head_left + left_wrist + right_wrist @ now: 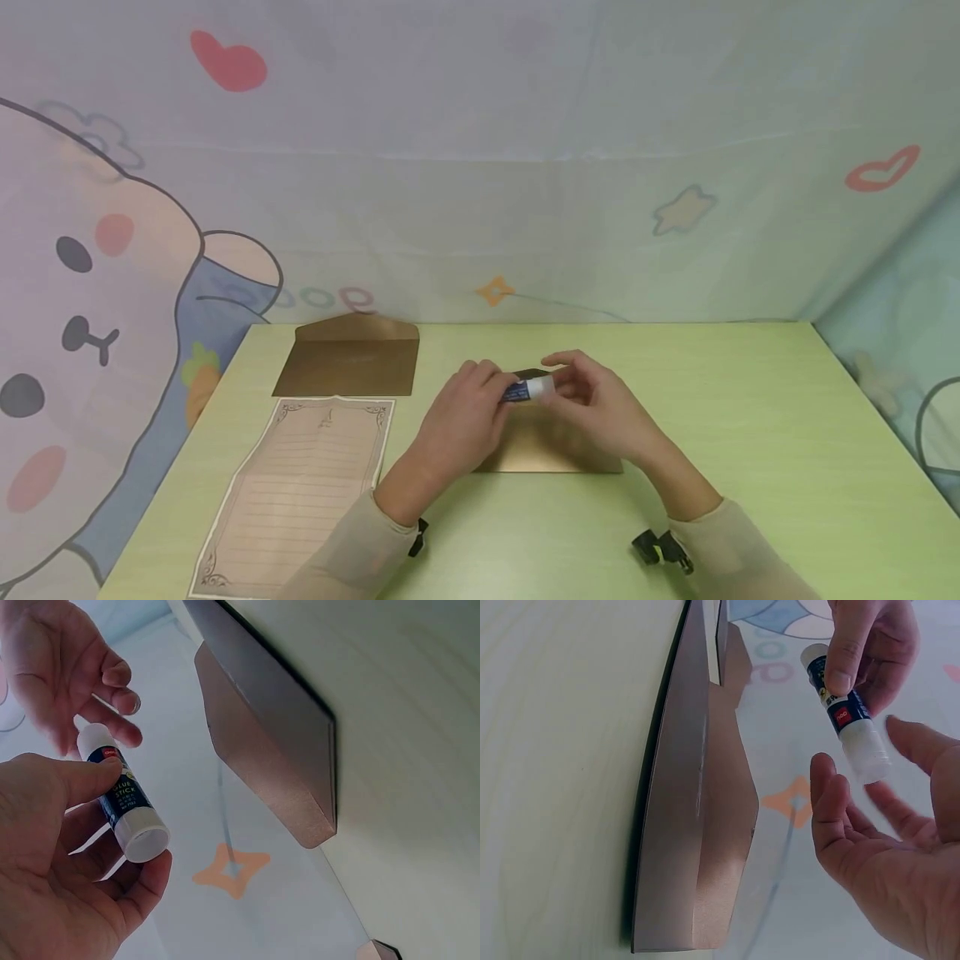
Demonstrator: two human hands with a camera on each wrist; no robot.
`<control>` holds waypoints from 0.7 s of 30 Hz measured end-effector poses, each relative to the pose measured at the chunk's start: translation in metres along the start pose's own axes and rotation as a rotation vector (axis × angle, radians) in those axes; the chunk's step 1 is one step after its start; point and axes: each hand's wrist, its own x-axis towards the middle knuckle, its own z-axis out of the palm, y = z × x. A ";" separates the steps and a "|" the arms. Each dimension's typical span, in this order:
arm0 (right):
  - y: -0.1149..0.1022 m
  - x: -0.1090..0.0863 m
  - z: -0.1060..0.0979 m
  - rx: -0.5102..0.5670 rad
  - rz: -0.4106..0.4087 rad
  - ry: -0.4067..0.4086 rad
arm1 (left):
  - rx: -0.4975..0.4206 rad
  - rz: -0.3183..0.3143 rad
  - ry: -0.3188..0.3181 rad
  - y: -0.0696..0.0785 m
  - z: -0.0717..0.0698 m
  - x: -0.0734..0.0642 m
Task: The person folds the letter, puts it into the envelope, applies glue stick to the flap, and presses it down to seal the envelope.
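My left hand (pixel 462 417) grips a glue stick (pixel 124 787) with a dark blue label, thumb pressed along its side. The stick's translucent cap (pixel 866 752) points toward my right hand (pixel 600 408). In the right wrist view my right hand's fingers are spread and loosely bent around the cap end, with a gap visible between thumb and cap. Below both hands a bronze-brown envelope (pixel 555 450) lies on the table, its flap (pixel 731 802) unfolded on the far side. In the head view the hands hide part of that envelope.
A second brown envelope (pixel 348 367) lies at the back left with its flap unfolded. In front of it is a lined sheet of letter paper (pixel 300 492) with an ornate border. The pale green table (pixel 750 417) meets a printed cloth (pixel 480 208) behind.
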 end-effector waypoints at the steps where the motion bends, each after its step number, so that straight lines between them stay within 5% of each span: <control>1: -0.001 0.000 0.000 -0.002 0.027 0.001 | 0.003 0.000 -0.001 0.000 0.000 0.000; 8: -0.002 0.000 0.002 0.007 0.150 -0.002 | -0.002 0.006 -0.025 0.001 0.002 0.000; 21: -0.002 -0.001 0.000 -0.009 0.006 0.015 | 0.000 -0.013 -0.024 -0.001 0.003 -0.001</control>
